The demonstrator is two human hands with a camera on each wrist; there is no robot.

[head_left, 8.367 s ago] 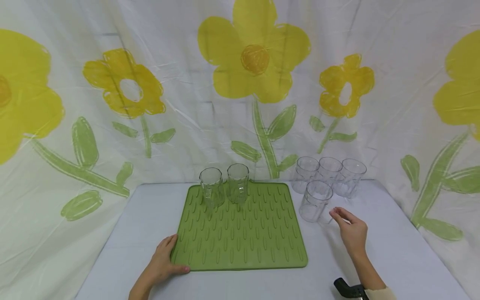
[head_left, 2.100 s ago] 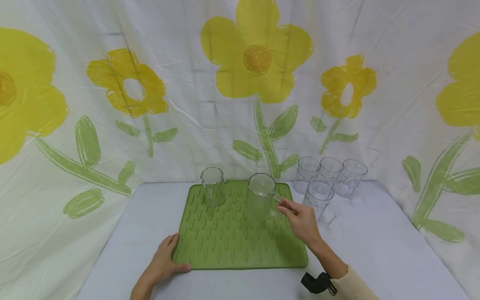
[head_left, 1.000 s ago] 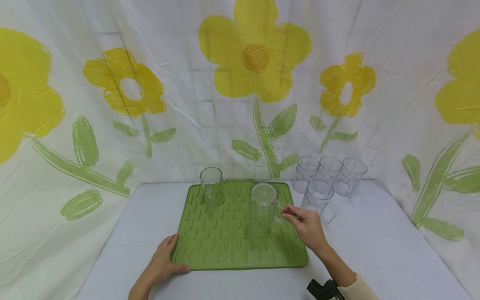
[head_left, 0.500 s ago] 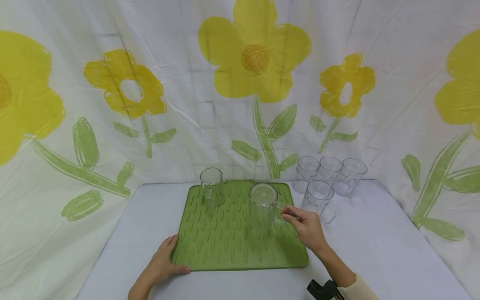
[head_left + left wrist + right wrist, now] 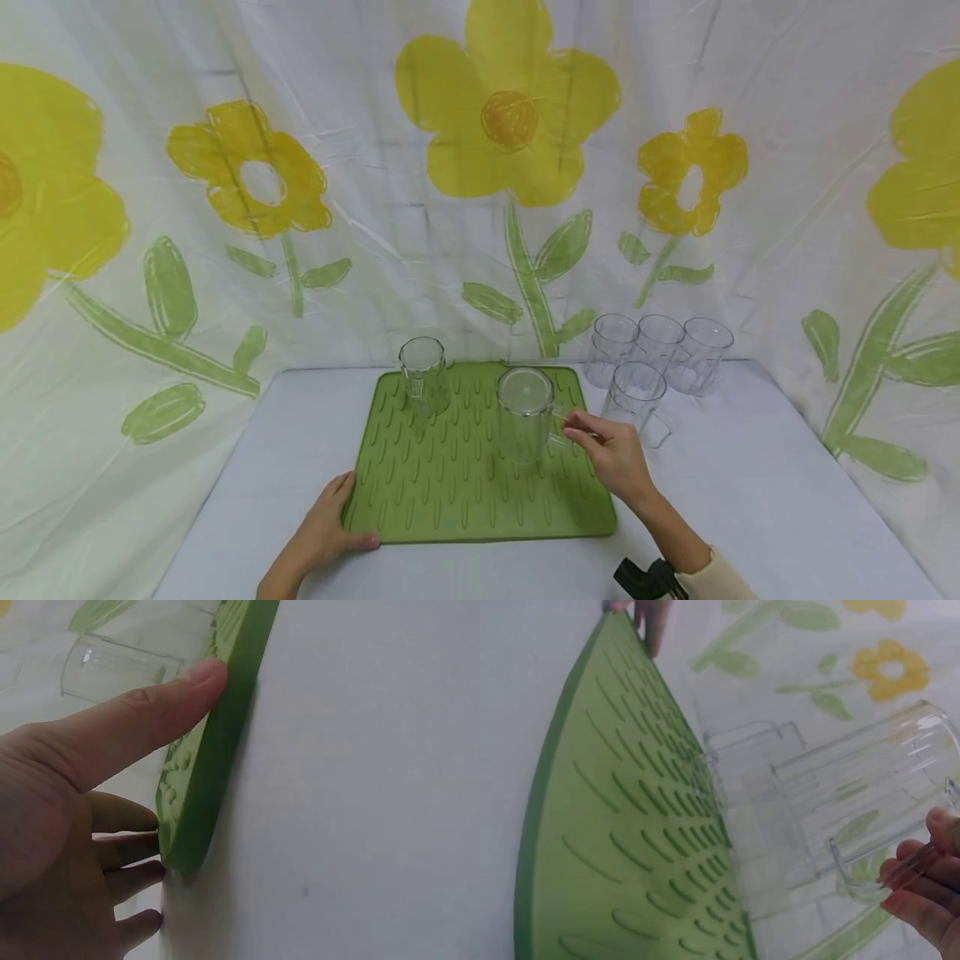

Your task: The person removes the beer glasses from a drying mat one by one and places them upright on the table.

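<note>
- Mat [image 5: 457, 492]: green, ridged, the landmark for all places given here.
- Held mug [image 5: 525, 425]: base up, right of the mat's middle; whether its rim touches the mat cannot be told.
- Right hand [image 5: 618, 454]: fingers curled, pinching the handle [image 5: 864, 892] above the mat's right side.
- Left hand [image 5: 321, 525]: fingers nearly straight, resting at the mat's near left corner, gripping nothing.
- Second mug [image 5: 425, 375]: on the mat's far left part, well apart from the held one.
- Four mugs [image 5: 633, 396]: clustered beyond the mat's right edge.
- Step in hand, as judged: placing the inverted mug on the mat.
- Next move, as judged: calls for a level rim, full contact with the mat, then a gentle release.
</note>
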